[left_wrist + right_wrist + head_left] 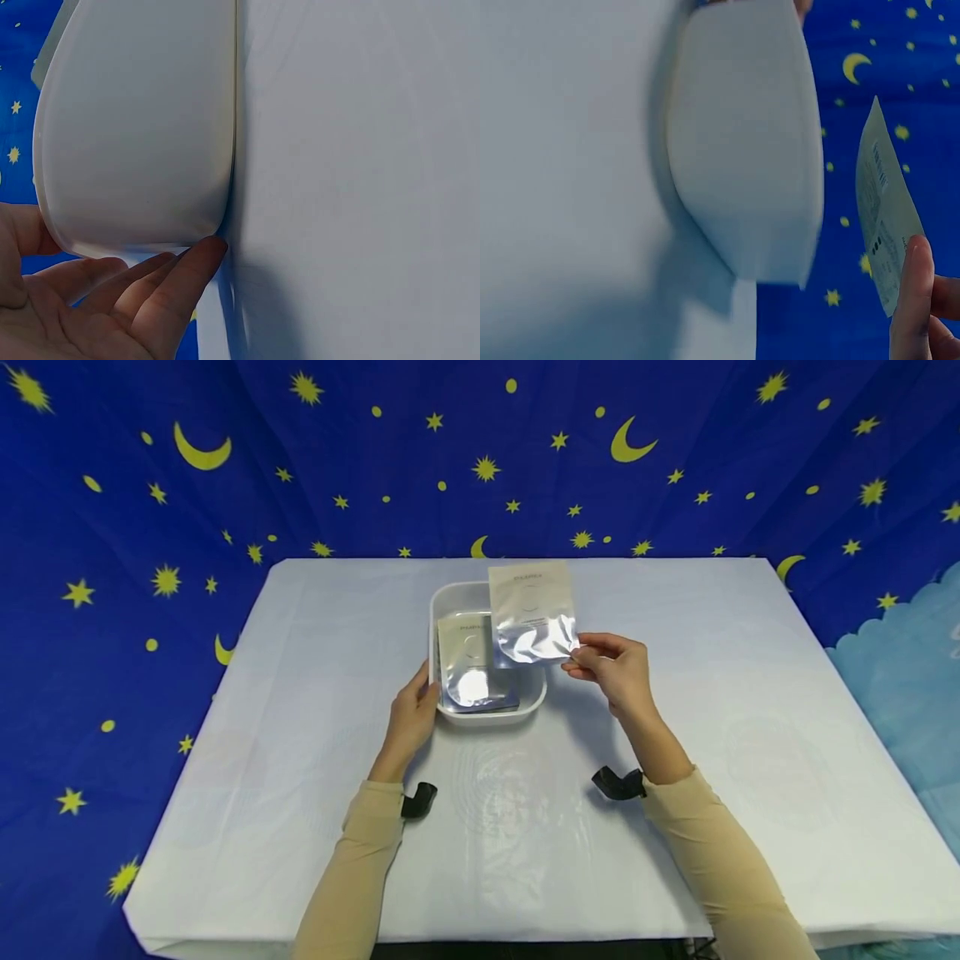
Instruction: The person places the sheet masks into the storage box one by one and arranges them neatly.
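Note:
A white plastic tub (491, 720) with rounded corners sits on the table. My left hand (412, 714) grips its left side; in the left wrist view the thumb is at the rim and a fingertip (210, 244) is down near the base. Inside the tub lie flat cream-and-silver foil packets (474, 664). My right hand (617, 672) pinches a similar foil packet (531, 610) by its lower right corner, above the tub's right side. Fine print covers the back of this held packet (885, 217) in the right wrist view, with the thumb pressed against its edge.
The white-covered table (315, 760) spreads around the tub on all sides. Behind it hangs a blue cloth (420, 452) with yellow moons and stars. A light blue area (911, 685) shows past the table's right edge.

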Motion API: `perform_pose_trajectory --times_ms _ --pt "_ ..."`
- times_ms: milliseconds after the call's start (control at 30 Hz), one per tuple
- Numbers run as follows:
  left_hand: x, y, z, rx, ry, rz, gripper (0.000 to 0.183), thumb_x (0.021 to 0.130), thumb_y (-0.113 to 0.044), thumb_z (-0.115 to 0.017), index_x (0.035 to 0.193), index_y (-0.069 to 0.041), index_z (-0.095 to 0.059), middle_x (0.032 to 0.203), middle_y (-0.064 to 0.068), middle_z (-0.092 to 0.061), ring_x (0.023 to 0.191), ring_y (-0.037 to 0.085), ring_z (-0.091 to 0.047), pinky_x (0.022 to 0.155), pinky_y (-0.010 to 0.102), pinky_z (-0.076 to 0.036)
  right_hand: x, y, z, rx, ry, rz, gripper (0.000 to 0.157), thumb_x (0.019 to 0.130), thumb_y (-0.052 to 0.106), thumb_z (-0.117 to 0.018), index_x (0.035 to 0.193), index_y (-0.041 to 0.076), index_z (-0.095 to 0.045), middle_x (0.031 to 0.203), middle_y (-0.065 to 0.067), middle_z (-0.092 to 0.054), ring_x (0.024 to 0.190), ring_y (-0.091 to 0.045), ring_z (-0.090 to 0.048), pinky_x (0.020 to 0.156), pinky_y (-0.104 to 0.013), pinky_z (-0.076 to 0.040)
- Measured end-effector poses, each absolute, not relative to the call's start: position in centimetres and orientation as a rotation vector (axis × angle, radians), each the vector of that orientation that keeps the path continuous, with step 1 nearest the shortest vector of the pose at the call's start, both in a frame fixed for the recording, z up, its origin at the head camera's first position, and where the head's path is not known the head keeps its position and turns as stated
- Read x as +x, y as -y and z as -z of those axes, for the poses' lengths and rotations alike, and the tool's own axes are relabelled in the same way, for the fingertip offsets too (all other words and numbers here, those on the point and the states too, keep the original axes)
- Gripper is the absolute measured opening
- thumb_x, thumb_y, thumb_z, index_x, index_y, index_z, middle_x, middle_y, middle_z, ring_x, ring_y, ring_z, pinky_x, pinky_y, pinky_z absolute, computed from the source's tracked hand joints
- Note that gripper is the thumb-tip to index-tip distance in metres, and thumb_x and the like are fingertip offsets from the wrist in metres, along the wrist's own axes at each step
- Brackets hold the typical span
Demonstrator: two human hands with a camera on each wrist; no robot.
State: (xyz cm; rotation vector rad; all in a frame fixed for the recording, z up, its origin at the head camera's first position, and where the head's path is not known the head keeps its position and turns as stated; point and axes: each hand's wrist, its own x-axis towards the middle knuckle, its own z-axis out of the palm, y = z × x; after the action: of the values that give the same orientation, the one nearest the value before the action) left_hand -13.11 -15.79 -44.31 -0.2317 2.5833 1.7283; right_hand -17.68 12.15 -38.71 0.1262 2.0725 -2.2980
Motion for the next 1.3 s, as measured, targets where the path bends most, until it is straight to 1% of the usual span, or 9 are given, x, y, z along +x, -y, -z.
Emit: perform_pose_trajectory --times_ms 233,400,633,700,833,900,1067,1233,1300 --pt "-13.1 15.8 44.3 -0.21 -2.613 -1.714 0.052 0.102 -0.021 -0.045 0.152 -0.015 -0.035 0.152 0.014 -0.041 0.141 0.031 -0.038 0.119 0.043 -0.029 -17.3 -9.4 39.6 0.033 -2.178 2.141 0.03 0.088 -0.012 -0.058 0.118 -0.02 -0.058 0.073 0.0 -0.064 0.058 -0.008 -0.07 0.059 -0.021 -0.058" --pt "-13.1 15.7 44.3 -0.199 -2.609 -1.721 0.052 0.102 -0.021 -0.045 0.153 -0.015 -0.035 0.152 0.015 -0.042 0.141 0.032 -0.039 0.118 0.043 -0.03 -17.0 -7.9 40.0 0.014 -2.244 2.06 0.029 0.088 -0.009 -0.061 0.116 -0.016 -0.063 0.074 -0.003 -0.065 0.057 -0.008 -0.069 0.059 -0.023 -0.059" --pt "-13.0 15.6 44.3 -0.189 -2.621 -1.742 0.051 0.101 -0.019 -0.045 0.152 -0.015 -0.037 0.15 0.015 -0.044 0.139 0.032 -0.041 0.117 0.044 -0.032 -16.7 -6.5 40.7 -0.072 -2.393 1.953 0.025 0.087 -0.007 -0.063 0.111 -0.014 -0.066 0.084 -0.024 -0.068 0.055 -0.006 -0.068 0.059 -0.027 -0.06" --pt "-13.0 15.6 44.3 -0.186 -2.618 -1.748 0.051 0.101 -0.02 -0.046 0.152 -0.016 -0.037 0.15 0.015 -0.044 0.138 0.032 -0.043 0.117 0.043 -0.033 -16.6 -6.2 40.9 -0.11 -2.442 1.92 0.024 0.087 -0.007 -0.064 0.109 -0.013 -0.067 0.084 -0.027 -0.068 0.055 -0.008 -0.068 0.058 -0.026 -0.059" --pt "-13.0 15.6 44.3 -0.176 -2.606 -1.757 0.051 0.101 -0.019 -0.046 0.152 -0.016 -0.037 0.151 0.014 -0.043 0.137 0.032 -0.044 0.116 0.043 -0.034 -16.2 -5.8 41.2 -0.261 -2.654 1.742 0.023 0.086 -0.003 -0.068 0.107 -0.012 -0.069 0.081 -0.024 -0.07 0.058 -0.019 -0.071 0.055 -0.025 -0.058" --pt "-13.0 15.6 44.3 -0.172 -2.604 -1.757 0.052 0.101 -0.018 -0.046 0.152 -0.014 -0.036 0.151 0.015 -0.042 0.137 0.033 -0.044 0.116 0.044 -0.033 -16.0 -5.7 41.3 -0.357 -2.821 1.567 0.027 0.085 0.003 -0.072 0.109 -0.01 -0.07 0.08 -0.022 -0.069 0.062 -0.022 -0.07 0.058 -0.025 -0.057" --pt "-12.9 15.5 44.3 -0.193 -2.605 -1.741 0.052 0.101 -0.019 -0.046 0.152 -0.013 -0.035 0.152 0.015 -0.042 0.139 0.032 -0.04 0.117 0.043 -0.031 -15.6 -6.1 41.1 -0.469 -3.034 1.3 0.037 0.084 0.016 -0.077 0.113 -0.005 -0.07 0.087 -0.018 -0.06 0.069 -0.024 -0.058 0.067 -0.032 -0.047" --pt "-12.9 15.6 44.2 -0.22 -2.594 -1.722 0.052 0.102 -0.022 -0.046 0.152 -0.016 -0.035 0.153 0.013 -0.041 0.142 0.03 -0.038 0.118 0.042 -0.03 -15.5 -7.4 41.1 -0.522 -3.034 1.402 0.027 0.086 0.013 -0.074 0.108 -0.002 -0.073 0.084 -0.017 -0.062 0.068 -0.025 -0.06 0.062 -0.027 -0.046" --pt "-13.0 15.9 44.2 -0.217 -2.59 -1.71 0.053 0.102 -0.023 -0.046 0.153 -0.014 -0.034 0.153 0.014 -0.041 0.14 0.032 -0.041 0.116 0.044 -0.033 -15.6 -8.3 41.1 -0.536 -3.052 1.44 0.024 0.086 0.011 -0.073 0.106 -0.002 -0.074 0.083 -0.016 -0.064 0.067 -0.025 -0.062 0.061 -0.023 -0.045"
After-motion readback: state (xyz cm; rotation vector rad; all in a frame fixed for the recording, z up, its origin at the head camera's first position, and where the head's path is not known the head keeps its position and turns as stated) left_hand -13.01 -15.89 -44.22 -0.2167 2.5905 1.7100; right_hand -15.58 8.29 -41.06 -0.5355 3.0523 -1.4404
